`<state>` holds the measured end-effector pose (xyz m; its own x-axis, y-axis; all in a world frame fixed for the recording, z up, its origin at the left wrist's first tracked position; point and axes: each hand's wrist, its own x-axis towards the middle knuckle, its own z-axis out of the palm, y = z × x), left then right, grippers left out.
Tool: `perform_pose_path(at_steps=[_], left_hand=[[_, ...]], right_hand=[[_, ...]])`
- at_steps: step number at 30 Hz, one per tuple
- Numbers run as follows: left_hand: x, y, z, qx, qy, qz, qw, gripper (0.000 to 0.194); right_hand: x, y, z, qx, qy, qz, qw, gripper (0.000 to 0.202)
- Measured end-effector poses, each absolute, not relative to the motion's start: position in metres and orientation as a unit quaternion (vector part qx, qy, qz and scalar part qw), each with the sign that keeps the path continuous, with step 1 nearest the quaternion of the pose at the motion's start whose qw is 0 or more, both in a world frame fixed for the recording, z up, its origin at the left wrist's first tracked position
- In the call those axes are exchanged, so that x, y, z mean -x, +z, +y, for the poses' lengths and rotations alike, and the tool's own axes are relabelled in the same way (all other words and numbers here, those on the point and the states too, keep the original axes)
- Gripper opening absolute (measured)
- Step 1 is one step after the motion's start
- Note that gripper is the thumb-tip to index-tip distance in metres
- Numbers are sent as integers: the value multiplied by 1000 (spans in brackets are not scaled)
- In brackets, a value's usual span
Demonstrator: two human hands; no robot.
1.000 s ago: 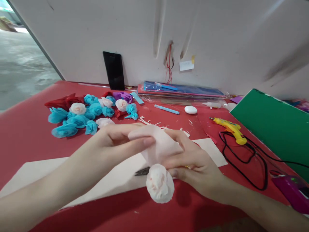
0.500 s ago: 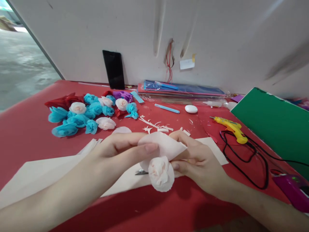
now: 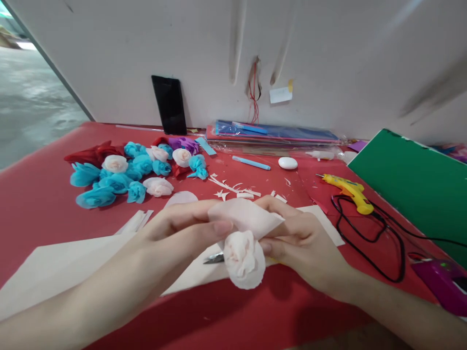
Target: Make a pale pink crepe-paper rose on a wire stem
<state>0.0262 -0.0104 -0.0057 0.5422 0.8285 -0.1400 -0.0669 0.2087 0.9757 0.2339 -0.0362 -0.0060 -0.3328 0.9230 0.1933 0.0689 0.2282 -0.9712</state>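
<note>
A pale pink paper flower point(image 3: 243, 262) is held over the front of the red table, its ruffled centre facing me. Behind its centre stands a smooth, curved paper petal point(image 3: 242, 214). My left hand point(image 3: 182, 231) pinches that petal's left side between thumb and fingers. On the right, my right hand point(image 3: 299, 238) is closed around the flower's base, thumb against its edge; the base itself is hidden. The dark tips of scissors point(image 3: 214, 258) show on a cream paper sheet point(image 3: 193, 274) under the flower.
Several blue, pink, red and purple paper flowers point(image 3: 115, 183) lie at left. At right are a yellow glue gun point(image 3: 346, 189) with a black cord, a green board point(image 3: 412, 189) and a magenta device point(image 3: 443, 284). A phone point(image 3: 170, 104) leans on the wall; paper scraps point(image 3: 233, 187) lie mid-table.
The curved petal has folded down slightly closer to the flower's centre, and my left thumb has shifted a little left. My right hand keeps its grip on the flower's base.
</note>
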Motion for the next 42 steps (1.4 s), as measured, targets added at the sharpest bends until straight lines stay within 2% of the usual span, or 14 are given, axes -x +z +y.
perform_pose_path(at_steps=[7,13,17,20,27,37,40,42], left_hand=[[-30,0,-13,-455,329,287,776,10],[-27,-2,-11,-478,325,275,768,18],[-32,-7,-13,-459,343,277,771,22],[-33,-12,-14,-458,349,263,774,17],[-35,-18,-15,-454,365,254,772,5],[-44,-20,-22,-451,391,254,761,14],[-49,-21,-23,-449,414,273,744,4],[-52,-23,-24,-439,433,296,730,5]], right_hand=[[-232,-9,-36,381,497,-640,445,28],[-231,-6,-34,407,482,-627,457,19],[-231,-9,-32,425,465,-620,468,25],[-232,-13,-31,432,487,-597,469,28],[-230,-14,-30,429,507,-566,489,22],[-230,-29,-31,431,549,-523,489,20],[-225,-31,-33,438,575,-485,493,17],[-221,-31,-35,439,606,-441,496,14]])
